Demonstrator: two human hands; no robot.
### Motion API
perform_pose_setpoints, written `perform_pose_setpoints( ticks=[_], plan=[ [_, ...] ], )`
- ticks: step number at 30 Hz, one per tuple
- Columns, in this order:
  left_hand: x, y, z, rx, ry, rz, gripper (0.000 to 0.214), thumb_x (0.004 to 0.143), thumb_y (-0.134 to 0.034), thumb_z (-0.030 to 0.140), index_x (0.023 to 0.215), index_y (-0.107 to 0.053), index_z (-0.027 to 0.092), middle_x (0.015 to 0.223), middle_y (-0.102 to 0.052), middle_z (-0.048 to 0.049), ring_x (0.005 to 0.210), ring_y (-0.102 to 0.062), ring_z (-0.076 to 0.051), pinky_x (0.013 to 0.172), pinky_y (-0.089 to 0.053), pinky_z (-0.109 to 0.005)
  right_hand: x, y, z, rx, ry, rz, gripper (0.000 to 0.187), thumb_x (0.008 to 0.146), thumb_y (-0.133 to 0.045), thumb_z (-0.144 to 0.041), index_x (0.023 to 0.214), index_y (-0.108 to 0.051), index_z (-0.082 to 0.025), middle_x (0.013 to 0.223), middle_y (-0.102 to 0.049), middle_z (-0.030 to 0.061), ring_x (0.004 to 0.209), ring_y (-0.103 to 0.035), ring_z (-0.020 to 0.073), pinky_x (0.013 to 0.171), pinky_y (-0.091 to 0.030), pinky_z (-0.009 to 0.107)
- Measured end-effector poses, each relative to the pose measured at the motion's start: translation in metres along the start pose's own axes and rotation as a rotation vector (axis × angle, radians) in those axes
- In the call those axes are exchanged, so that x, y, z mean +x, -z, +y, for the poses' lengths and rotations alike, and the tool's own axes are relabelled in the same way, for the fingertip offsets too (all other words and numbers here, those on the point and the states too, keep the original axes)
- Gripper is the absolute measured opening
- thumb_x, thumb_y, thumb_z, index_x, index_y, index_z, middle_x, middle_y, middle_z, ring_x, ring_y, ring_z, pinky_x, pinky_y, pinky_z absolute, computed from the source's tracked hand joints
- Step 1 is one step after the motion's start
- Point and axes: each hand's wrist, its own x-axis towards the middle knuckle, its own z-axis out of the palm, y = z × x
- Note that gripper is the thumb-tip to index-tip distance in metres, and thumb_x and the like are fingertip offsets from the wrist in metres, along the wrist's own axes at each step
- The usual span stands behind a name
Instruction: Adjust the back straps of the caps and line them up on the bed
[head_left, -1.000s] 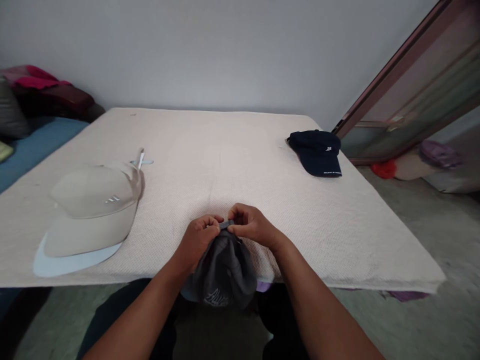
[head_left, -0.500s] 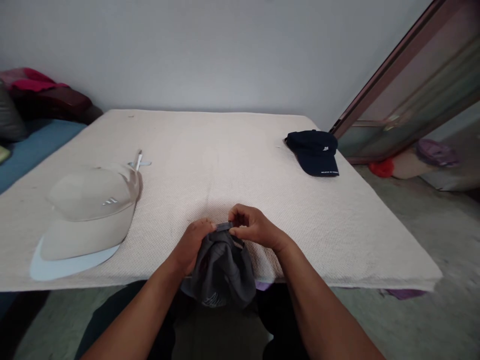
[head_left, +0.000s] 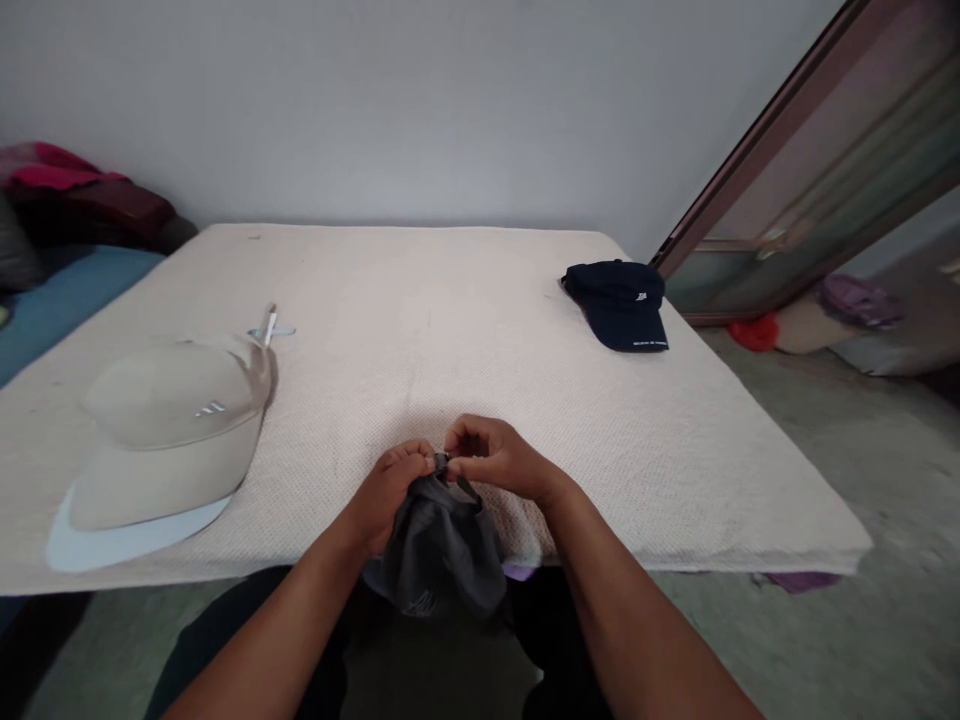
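Observation:
A dark grey cap (head_left: 448, 550) hangs over the near edge of the table, its light logo low on the front and facing me. My left hand (head_left: 394, 490) pinches the cap's back strap near the buckle. On the other side of that strap, my right hand (head_left: 499, 458) is closed, thumb and fingers at the strap end. The fingertips of both hands are close together, and the small part between them is partly hidden.
A beige cap (head_left: 176, 420) lies at left, over a pale blue brim (head_left: 124, 540). A navy cap (head_left: 619, 300) sits at the back right. Cream cloth (head_left: 420, 300) covers the table, which meets a wall. A door (head_left: 810, 190) stands at right.
My right hand has moved slightly left, bringing its fingertips closer to my left hand's. Less of the strap shows between them. The view has shifted a little.

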Motion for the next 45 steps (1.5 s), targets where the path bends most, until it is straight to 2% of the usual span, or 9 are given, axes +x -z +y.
perform_pose_setpoints(
  ticks=[4, 11, 16, 19, 21, 25, 38, 42, 45],
  plan=[
    [-0.003, 0.004, 0.009, -0.093, -0.055, -0.009, 0.006, 0.074, -0.057, 0.018, 0.068, -0.058, 0.016, 0.069, -0.064, -0.0019, 0.058, -0.053, -0.009, 0.054, -0.041, -0.019, -0.006, 0.011, -0.003, 0.065, -0.012, 0.036, 0.022, 0.076, -0.065, -0.033, 0.089, -0.059, -0.017, 0.082, -0.058, 0.0018, 0.076, -0.054, 0.0136, 0.07, -0.042, 0.027],
    [-0.003, 0.004, 0.026, -0.35, -0.116, 0.113, 0.004, 0.071, -0.061, 0.021, 0.071, -0.059, 0.018, 0.071, -0.065, 0.0013, 0.061, -0.057, -0.01, 0.056, -0.045, -0.019, -0.021, 0.013, -0.01, 0.187, -0.126, -0.261, 0.025, 0.077, -0.065, -0.038, 0.088, -0.066, -0.016, 0.078, -0.058, -0.0002, 0.073, -0.053, 0.0125, 0.07, -0.041, 0.025],
    [0.0, 0.004, 0.025, -0.184, -0.036, 0.157, 0.018, 0.077, -0.063, 0.031, 0.08, -0.066, 0.014, 0.074, -0.069, -0.004, 0.066, -0.062, -0.016, 0.067, -0.05, -0.027, -0.019, 0.013, -0.003, 0.608, -0.14, 0.063, 0.029, 0.071, -0.072, -0.033, 0.094, -0.064, -0.016, 0.083, -0.064, 0.0023, 0.071, -0.058, 0.0131, 0.071, -0.045, 0.027],
    [0.0, 0.004, 0.021, -0.166, 0.068, 0.066, 0.032, 0.081, -0.057, 0.042, 0.086, -0.068, 0.012, 0.08, -0.072, -0.0086, 0.074, -0.065, -0.021, 0.073, -0.05, -0.031, -0.015, 0.015, -0.002, 0.704, -0.089, 0.186, 0.026, 0.071, -0.072, -0.031, 0.09, -0.064, -0.016, 0.081, -0.066, 0.0035, 0.068, -0.06, 0.0134, 0.069, -0.047, 0.027],
    [-0.001, 0.004, 0.019, -0.151, 0.134, -0.039, 0.038, 0.083, -0.054, 0.045, 0.093, -0.068, 0.011, 0.085, -0.072, -0.0118, 0.077, -0.066, -0.024, 0.073, -0.05, -0.033, -0.014, 0.017, -0.003, 0.748, -0.055, 0.219, 0.024, 0.071, -0.072, -0.031, 0.088, -0.064, -0.016, 0.081, -0.067, 0.0038, 0.068, -0.061, 0.0139, 0.069, -0.047, 0.028],
    [-0.004, 0.006, 0.014, -0.042, 0.172, -0.17, 0.03, 0.074, -0.068, 0.023, 0.101, -0.067, 0.01, 0.085, -0.073, -0.0129, 0.073, -0.068, -0.024, 0.071, -0.051, -0.034, -0.014, 0.02, -0.006, 0.801, 0.0, 0.255, 0.024, 0.072, -0.071, -0.034, 0.087, -0.065, -0.016, 0.081, -0.067, 0.0032, 0.069, -0.061, 0.0138, 0.069, -0.047, 0.027],
    [-0.013, -0.005, 0.005, -0.414, 0.24, -0.088, 0.016, 0.057, -0.073, 0.022, 0.071, -0.065, 0.02, 0.062, -0.07, -0.0059, 0.092, -0.067, -0.035, 0.08, -0.053, -0.043, -0.012, 0.021, -0.009, 0.77, -0.164, 0.463, 0.032, 0.069, -0.072, -0.044, 0.074, -0.059, -0.016, 0.063, -0.061, 0.0005, 0.055, -0.055, 0.0129, 0.056, -0.044, 0.026],
    [-0.012, 0.004, 0.009, -0.412, 0.128, 0.106, 0.012, 0.06, -0.061, 0.008, 0.063, -0.06, 0.02, 0.05, -0.064, -0.0025, 0.082, -0.069, -0.031, 0.074, -0.056, -0.04, -0.005, 0.014, -0.004, 0.686, -0.155, 0.415, 0.032, 0.072, -0.067, -0.046, 0.072, -0.058, -0.015, 0.061, -0.058, 0.0005, 0.054, -0.051, 0.0124, 0.055, -0.041, 0.026],
    [-0.005, 0.025, 0.028, -0.47, -0.16, 0.345, 0.016, 0.075, -0.049, 0.015, 0.066, -0.062, 0.021, 0.053, -0.066, -0.0022, 0.072, -0.07, -0.025, 0.065, -0.058, -0.035, -0.002, 0.011, 0.005, 0.68, -0.126, 0.338, 0.033, 0.078, -0.061, -0.048, 0.078, -0.06, -0.014, 0.065, -0.058, 0.0011, 0.056, -0.05, 0.0115, 0.056, -0.039, 0.026]
  ],
)
